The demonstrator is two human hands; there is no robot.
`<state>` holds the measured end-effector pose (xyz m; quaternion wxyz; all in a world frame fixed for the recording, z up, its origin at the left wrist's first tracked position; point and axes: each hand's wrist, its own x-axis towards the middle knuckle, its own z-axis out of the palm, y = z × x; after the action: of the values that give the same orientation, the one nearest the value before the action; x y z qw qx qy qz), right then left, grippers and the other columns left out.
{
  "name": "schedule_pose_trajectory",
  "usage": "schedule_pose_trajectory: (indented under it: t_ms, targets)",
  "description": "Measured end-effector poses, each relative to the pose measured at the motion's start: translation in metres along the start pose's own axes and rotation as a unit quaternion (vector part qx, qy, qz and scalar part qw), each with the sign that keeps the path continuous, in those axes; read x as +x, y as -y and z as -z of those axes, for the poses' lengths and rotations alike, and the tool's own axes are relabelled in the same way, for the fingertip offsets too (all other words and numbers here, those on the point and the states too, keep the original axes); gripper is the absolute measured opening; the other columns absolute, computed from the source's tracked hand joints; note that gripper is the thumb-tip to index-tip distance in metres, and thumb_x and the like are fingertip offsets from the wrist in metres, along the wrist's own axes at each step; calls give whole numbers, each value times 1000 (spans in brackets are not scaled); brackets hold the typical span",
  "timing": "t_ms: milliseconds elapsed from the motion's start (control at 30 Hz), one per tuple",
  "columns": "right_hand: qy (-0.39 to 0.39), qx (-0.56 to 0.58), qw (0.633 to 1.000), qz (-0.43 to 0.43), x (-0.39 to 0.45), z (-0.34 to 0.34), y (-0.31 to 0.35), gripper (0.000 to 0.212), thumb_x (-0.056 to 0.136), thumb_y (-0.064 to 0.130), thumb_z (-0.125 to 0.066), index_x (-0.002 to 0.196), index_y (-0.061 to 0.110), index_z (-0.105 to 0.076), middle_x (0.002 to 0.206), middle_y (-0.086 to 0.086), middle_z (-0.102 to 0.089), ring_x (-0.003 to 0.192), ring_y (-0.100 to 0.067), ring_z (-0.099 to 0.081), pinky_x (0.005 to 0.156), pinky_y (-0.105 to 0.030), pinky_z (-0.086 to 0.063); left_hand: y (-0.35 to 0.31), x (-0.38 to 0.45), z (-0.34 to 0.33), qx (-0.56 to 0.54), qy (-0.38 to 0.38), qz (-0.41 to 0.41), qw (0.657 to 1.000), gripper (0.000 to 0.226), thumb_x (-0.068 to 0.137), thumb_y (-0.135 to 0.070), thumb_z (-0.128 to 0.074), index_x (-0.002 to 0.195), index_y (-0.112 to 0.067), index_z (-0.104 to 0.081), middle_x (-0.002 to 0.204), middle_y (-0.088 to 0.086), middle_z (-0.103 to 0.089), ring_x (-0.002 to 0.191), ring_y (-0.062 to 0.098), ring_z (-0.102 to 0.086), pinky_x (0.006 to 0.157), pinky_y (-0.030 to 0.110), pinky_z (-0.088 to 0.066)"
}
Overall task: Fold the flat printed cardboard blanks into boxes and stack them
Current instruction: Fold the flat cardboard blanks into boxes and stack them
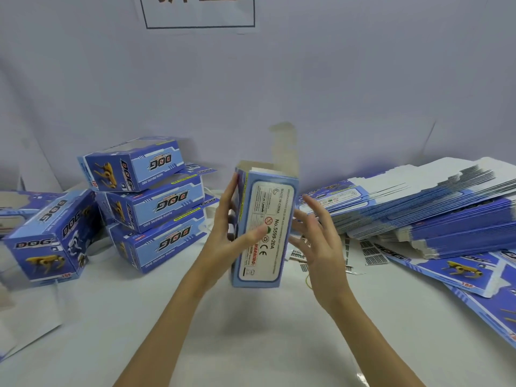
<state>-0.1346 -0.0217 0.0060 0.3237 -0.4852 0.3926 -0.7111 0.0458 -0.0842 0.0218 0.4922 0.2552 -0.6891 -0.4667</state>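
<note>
the half-folded box (262,227) is held upright above the middle of the table (251,331), long axis near vertical, label panel facing the viewer, open end and raised flap pointing up and far. it is gripped by the left hand (231,230), thumb across the front, fingers along the left side. the right hand (318,236) is just beside the right edge, fingers spread, nothing gripped. folded boxes (150,202) are stacked far left; flat blanks (418,216) are piled right. closing the top flap is judged next.
</note>
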Motion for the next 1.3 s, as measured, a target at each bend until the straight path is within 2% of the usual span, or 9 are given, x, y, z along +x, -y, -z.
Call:
schedule_pose_trajectory:
  t_ms: [167, 300, 400, 467, 567, 667, 900, 1133, 1300]
  targets:
    - [41, -29, 997, -62, -1, -4, 0, 52, 104, 55, -43, 150, 31, -50, 136, 0, -69, 127, -23, -67, 103, -54, -57, 0, 2, 1, -67, 53, 52, 995, 89, 74, -52, -83, 144, -72, -32, 129, -13, -68, 118, 24, -70, 80, 39, -64]
    - [100, 5, 980, -172, -5, -5, -3, 67, 95, 70, -48, 150, 32, -51, 139, 0, -69, 128, -25, -67, 111, -63, -49, 3, -6, 1, -208, 88, 146, 963, 77, 71, -60, -88, 135, -27, -62, 114, 9, -76, 94, 28, -78, 70, 34, -63]
    - [116, 90, 961, -236, -2, 5, -2, 67, 93, 60, -64, 149, 26, -53, 138, -9, -70, 113, -30, -74, 84, -51, -63, 8, -2, 3, -213, 51, 188, 958, 62, 85, -63, -72, 110, -7, -70, 87, 8, -77, 70, 21, -76, 59, 28, -60]
    - [98, 91, 965, -224, 0, 10, 0, 63, 92, 49, -75, 149, 37, -52, 138, -4, -70, 115, -23, -74, 83, -45, -65, 13, 4, 4, -166, -3, 196, 966, 55, 92, -66, -57, 97, -13, -72, 75, 0, -77, 61, 13, -74, 54, 22, -57]
    - [37, 17, 983, -182, 3, 10, -4, 69, 80, 52, -80, 142, 56, -50, 126, -9, -72, 111, -25, -76, 88, -49, -64, 19, 9, 9, -69, -98, 186, 975, 40, 83, -75, -55, 103, -47, -75, 96, -9, -80, 81, 5, -77, 59, 16, -57]
    - [42, -51, 986, -155, 1, 8, -10, 69, 80, 54, -78, 141, 60, -48, 124, -2, -68, 106, -15, -77, 74, -36, -65, 22, 9, 7, -100, -56, 217, 970, 59, 79, -80, -64, 127, -45, -62, 115, -7, -78, 102, 16, -77, 78, 32, -62]
    - [200, -157, 952, -173, -5, 8, -15, 84, 88, 54, -77, 156, 58, -27, 127, 0, -67, 103, -19, -76, 75, -34, -64, 22, 11, 9, -139, -204, 181, 952, 66, 77, -66, -72, 134, -39, -55, 115, -1, -77, 102, 24, -77, 86, 49, -63]
    - [-133, 127, 979, -85, 4, -43, -13, 50, 89, 56, -73, 128, 31, -52, 87, 6, -77, 76, -16, -73, 70, -34, -63, 37, 13, 30, -150, -214, 287, 922, 79, 98, -79, -22, 122, -19, -68, 108, 13, -76, 84, 28, -73, 71, 36, -57]
    - [-164, 183, 969, -15, 51, -120, 29, 43, 99, 42, -70, 131, 28, -44, 107, -12, -74, 78, -10, -76, 73, -27, -61, 51, 13, 31, -131, -202, 309, 920, 82, 102, -73, -19, 103, -13, -75, 88, 6, -78, 64, 22, -71, 61, 31, -54]
